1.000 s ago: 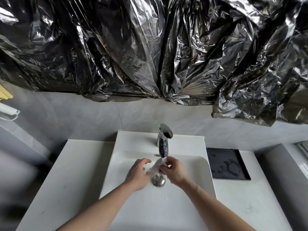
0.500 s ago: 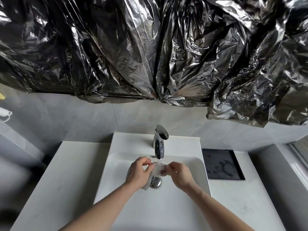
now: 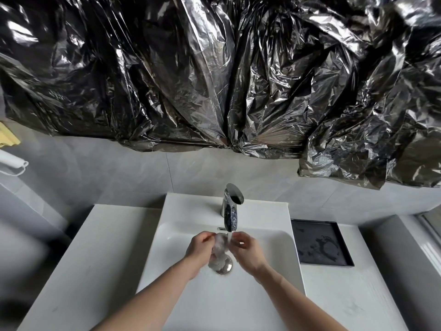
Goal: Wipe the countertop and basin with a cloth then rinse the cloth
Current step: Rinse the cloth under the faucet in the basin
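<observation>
Black plastic sheeting (image 3: 214, 75) hangs at twelve o'clock above your white basin (image 3: 274, 244). Your left hand (image 3: 199, 247) and right hand (image 3: 247, 248) both pinch the wet cloth (image 3: 219, 249) under the faucet (image 3: 230, 209)'s stream, over the drain (image 3: 225, 267).

A: that faucet (image 3: 231, 206) is polished chrome, mirror-shiny. Basin (image 3: 167, 254) looks like smooth glossy white ceramic.

B: yep, and the counter (image 3: 95, 254) is matt white stone-ish. Plastic sheeting (image 3: 214, 72) above is crinkly, glossy black. Black tray (image 3: 319, 244) looks wet.

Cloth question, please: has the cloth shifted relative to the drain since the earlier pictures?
Yes: the cloth now hangs lower, its bottom end overlapping the drain.
</observation>
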`<state>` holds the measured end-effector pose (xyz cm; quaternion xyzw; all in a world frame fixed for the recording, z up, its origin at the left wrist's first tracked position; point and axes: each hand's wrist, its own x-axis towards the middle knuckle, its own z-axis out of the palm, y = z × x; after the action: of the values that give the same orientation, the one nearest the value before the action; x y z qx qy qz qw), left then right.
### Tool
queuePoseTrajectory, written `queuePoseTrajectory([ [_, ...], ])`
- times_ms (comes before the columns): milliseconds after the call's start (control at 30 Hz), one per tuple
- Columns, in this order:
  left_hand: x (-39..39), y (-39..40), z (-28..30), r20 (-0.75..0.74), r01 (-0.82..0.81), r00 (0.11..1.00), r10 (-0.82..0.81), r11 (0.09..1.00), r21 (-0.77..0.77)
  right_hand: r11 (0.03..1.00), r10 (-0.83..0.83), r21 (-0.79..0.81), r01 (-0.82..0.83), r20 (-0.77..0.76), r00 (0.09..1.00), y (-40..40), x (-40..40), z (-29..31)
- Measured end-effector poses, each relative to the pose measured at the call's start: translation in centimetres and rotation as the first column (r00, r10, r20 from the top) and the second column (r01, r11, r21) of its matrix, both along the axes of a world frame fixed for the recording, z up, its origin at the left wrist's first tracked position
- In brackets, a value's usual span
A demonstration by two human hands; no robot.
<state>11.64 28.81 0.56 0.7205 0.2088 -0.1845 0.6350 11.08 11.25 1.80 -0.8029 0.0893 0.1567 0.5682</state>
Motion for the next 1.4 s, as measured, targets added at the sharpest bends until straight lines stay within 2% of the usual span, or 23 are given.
queuePoseTrajectory([
  [100,0.2,-1.1,1.5,-0.059,-0.161,0.987,0.152,0.966,-0.203,0.998,0.037,-0.042,-0.04,-0.067,0.997,-0.4,-0.7,-1.6],
  [200,0.4,-1.6,1.9,-0.081,-0.175,0.984,0.157,0.929,-0.327,0.988,0.134,-0.055,-0.141,-0.109,0.985,-0.5,-1.4,-2.9],
  [267,0.6,-1.8,2.0,-0.084,-0.169,0.985,0.148,0.909,-0.382,0.984,0.168,-0.048,-0.173,-0.095,0.981,-0.1,-1.5,-3.1],
  [367,0.7,-1.8,2.2,-0.062,-0.176,0.984,0.164,0.909,-0.377,0.991,0.075,-0.112,-0.079,-0.041,0.996,0.4,-1.3,-2.8],
  [467,0.6,-0.5,1.6,-0.005,-0.156,0.987,0.159,0.962,-0.225,0.988,-0.016,-0.154,0.013,-0.023,1.0,-0.2,-0.6,-2.7],
  [533,0.2,0.8,0.6,0.053,-0.052,0.997,0.051,0.998,0.022,0.978,-0.001,-0.207,-0.001,-0.011,1.0,-0.4,0.0,-2.2],
  [567,0.1,1.3,0.2,0.076,0.017,0.997,-0.031,0.984,0.177,0.968,0.026,-0.248,-0.024,0.007,1.0,-0.3,0.2,-1.7],
  [633,-0.2,1.9,-0.6,0.062,0.123,0.985,-0.164,0.898,0.422,0.941,0.098,-0.329,-0.082,0.031,0.995,-0.1,0.5,-0.9],
  [700,-0.4,1.6,-0.7,0.031,0.182,0.97,-0.242,0.803,0.567,0.913,0.163,-0.385,-0.135,0.039,0.986,0.2,0.7,0.0],
  [733,-0.4,1.3,-0.8,0.035,0.199,0.962,-0.27,0.784,0.588,0.904,0.182,-0.4,-0.151,0.04,0.982,0.4,0.8,0.1],
  [767,-0.4,0.9,-0.7,0.052,0.217,0.955,-0.293,0.805,0.553,0.901,0.199,-0.399,-0.167,0.038,0.979,0.6,0.9,0.5],
  [867,-0.2,-0.1,-0.6,0.07,0.241,0.962,-0.264,0.941,0.239,0.929,0.169,-0.342,-0.142,0.05,0.984,0.8,1.1,0.5],
  [933,0.0,-0.5,-0.6,0.021,0.252,0.967,-0.255,0.962,0.106,0.955,0.106,-0.284,-0.084,0.06,0.993,0.8,1.2,0.4],
  [1000,-0.2,-0.6,-0.5,0.025,0.268,0.962,-0.271,0.96,0.079,0.983,0.034,-0.182,-0.028,0.029,0.999,0.8,1.2,0.0],
  [1067,-0.4,-0.4,-0.7,0.075,0.259,0.96,-0.269,0.958,0.125,0.99,-0.014,-0.138,0.017,0.026,1.0,0.4,1.1,-0.6],
  [1200,-0.3,0.1,-1.5,0.151,0.118,0.979,-0.14,0.981,0.151,0.995,-0.06,-0.083,0.061,0.016,0.998,-0.9,0.7,-1.5],
  [1300,-0.3,-0.4,-0.7,0.098,0.035,0.995,-0.033,0.999,-0.014,1.0,-0.013,0.004,0.013,-0.043,0.999,-1.7,0.1,-2.4],
  [1400,-0.4,-1.5,0.5,-0.015,-0.058,0.998,0.056,0.969,-0.242,0.997,0.035,0.069,-0.027,-0.12,0.992,-1.8,-0.9,-3.3],
])
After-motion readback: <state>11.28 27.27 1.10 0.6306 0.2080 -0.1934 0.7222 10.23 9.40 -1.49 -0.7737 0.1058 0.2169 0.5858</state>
